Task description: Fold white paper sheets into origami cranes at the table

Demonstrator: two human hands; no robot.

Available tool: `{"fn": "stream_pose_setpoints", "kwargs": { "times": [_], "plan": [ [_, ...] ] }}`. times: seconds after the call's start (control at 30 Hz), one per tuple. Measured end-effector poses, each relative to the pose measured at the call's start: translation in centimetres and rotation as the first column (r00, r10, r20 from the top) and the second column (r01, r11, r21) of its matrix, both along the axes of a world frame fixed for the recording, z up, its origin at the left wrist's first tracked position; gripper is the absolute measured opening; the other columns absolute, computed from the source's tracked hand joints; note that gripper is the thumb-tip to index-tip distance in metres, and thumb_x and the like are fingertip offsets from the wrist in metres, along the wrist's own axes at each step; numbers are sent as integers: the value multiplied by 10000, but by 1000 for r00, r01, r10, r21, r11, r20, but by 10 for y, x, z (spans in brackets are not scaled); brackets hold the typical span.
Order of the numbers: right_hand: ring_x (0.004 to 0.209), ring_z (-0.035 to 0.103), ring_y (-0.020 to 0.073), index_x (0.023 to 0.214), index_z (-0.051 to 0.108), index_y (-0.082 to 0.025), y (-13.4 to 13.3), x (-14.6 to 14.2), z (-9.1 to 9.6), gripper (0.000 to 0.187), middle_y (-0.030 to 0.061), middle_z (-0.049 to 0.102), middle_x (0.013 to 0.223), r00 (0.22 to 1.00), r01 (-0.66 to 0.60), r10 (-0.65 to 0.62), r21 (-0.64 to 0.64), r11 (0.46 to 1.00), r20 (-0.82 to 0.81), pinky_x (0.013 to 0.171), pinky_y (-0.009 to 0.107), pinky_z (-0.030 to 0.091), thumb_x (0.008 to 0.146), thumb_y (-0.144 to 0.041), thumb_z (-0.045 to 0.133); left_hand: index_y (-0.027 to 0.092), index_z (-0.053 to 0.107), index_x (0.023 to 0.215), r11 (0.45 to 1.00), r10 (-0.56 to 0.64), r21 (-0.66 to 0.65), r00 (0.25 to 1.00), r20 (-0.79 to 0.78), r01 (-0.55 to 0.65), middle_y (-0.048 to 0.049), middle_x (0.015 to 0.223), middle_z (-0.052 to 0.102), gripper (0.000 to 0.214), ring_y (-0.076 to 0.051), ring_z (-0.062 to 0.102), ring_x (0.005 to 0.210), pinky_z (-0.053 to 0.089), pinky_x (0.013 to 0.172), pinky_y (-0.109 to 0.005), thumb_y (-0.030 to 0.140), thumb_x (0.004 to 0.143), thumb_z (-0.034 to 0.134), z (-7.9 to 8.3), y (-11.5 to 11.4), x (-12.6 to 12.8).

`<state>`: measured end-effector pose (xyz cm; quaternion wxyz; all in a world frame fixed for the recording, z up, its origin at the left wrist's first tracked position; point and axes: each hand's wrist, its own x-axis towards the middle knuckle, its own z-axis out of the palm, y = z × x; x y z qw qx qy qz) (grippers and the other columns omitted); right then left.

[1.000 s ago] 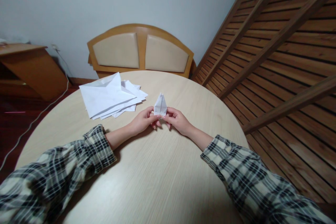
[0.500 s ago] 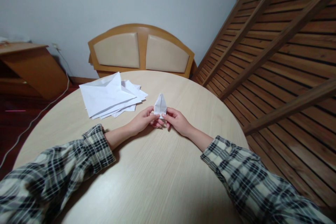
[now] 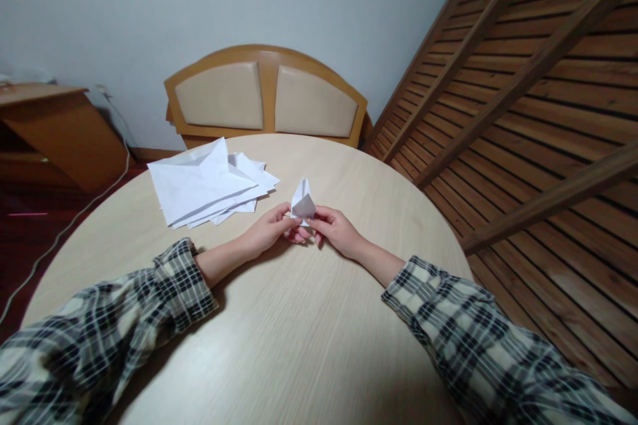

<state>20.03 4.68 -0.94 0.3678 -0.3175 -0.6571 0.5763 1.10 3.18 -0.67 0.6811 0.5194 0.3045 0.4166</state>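
A small white folded paper figure point(image 3: 302, 199) stands point-up between my two hands over the middle of the round table point(image 3: 299, 319). My left hand point(image 3: 272, 229) pinches its lower left corner with thumb and fingers. My right hand point(image 3: 335, 229) pinches the lower right corner the same way. Both hands rest on the tabletop, fingers closed on the paper. A flap on the figure's front is tilted, showing a shaded inner face.
A loose stack of white paper sheets point(image 3: 207, 182) lies on the table's far left. A wooden chair with padded back point(image 3: 266, 98) stands behind the table. Slatted wooden frames point(image 3: 528, 93) lean at the right. A low wooden cabinet point(image 3: 54, 126) and a cable are at the left.
The paper figure's front flap has been folded or opened, so the shape looks shorter and shows a shaded face. Both hands stay in nearly the same place.
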Motion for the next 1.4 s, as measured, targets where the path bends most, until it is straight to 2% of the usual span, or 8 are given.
{"fn": "stream_pose_setpoints", "kwargs": {
  "times": [0.17, 0.53, 0.77, 0.97, 1.17, 1.4],
  "plan": [
    [516, 528, 82, 1004, 662, -168, 1, 0, 0, 209, -13, 615, 698, 1000, -1, 1, -21, 1000, -6, 446, 196, 452, 877, -331, 626, 133, 554, 1047, 1000, 5, -10, 1000, -2, -5, -92, 841, 719, 210, -144, 691, 720, 539, 710, -270, 214, 881, 656, -1, 0, -1],
    [492, 515, 66, 1056, 644, -156, 3, 1, -4, 211, -31, 598, 680, 998, -19, 15, -69, 997, -64, 426, 167, 431, 874, -250, 595, 109, 568, 1012, 997, -73, -33, 993, 88, 76, -122, 849, 733, 162, -168, 700, 755, 531, 732, -286, 217, 913, 639, 0, 0, -4],
    [484, 523, 63, 1006, 652, -165, 2, -1, -2, 201, -20, 631, 704, 998, -25, 21, -56, 998, -63, 423, 164, 435, 856, -154, 519, 99, 573, 1018, 998, -44, -45, 997, 64, 47, -128, 870, 738, 138, -169, 703, 753, 527, 739, -301, 208, 937, 602, -3, 1, -6],
    [495, 545, 73, 1098, 661, -185, 2, 0, -4, 267, -17, 651, 740, 998, 6, -11, -76, 997, -57, 437, 182, 447, 875, -179, 515, 100, 589, 1004, 997, -28, -65, 998, 49, 31, -110, 838, 723, 133, -159, 686, 728, 521, 715, -290, 185, 909, 625, 1, 0, -5],
    [557, 543, 84, 1004, 701, -191, 1, -1, -4, 194, -13, 662, 739, 995, 43, -45, -28, 999, -84, 509, 200, 450, 851, -214, 584, 107, 621, 985, 996, 27, -82, 999, 18, -26, -85, 830, 699, 174, -143, 653, 697, 507, 689, -276, 210, 856, 678, 6, -2, -3],
    [513, 547, 88, 885, 665, -188, -1, -1, 0, 120, -30, 626, 637, 994, 79, -85, -81, 994, -64, 515, 210, 458, 809, -179, 572, 131, 633, 925, 998, 36, -54, 999, 6, -35, -44, 784, 662, 204, -131, 598, 658, 458, 615, -251, 244, 791, 736, 11, -5, -1]
  ]
}}
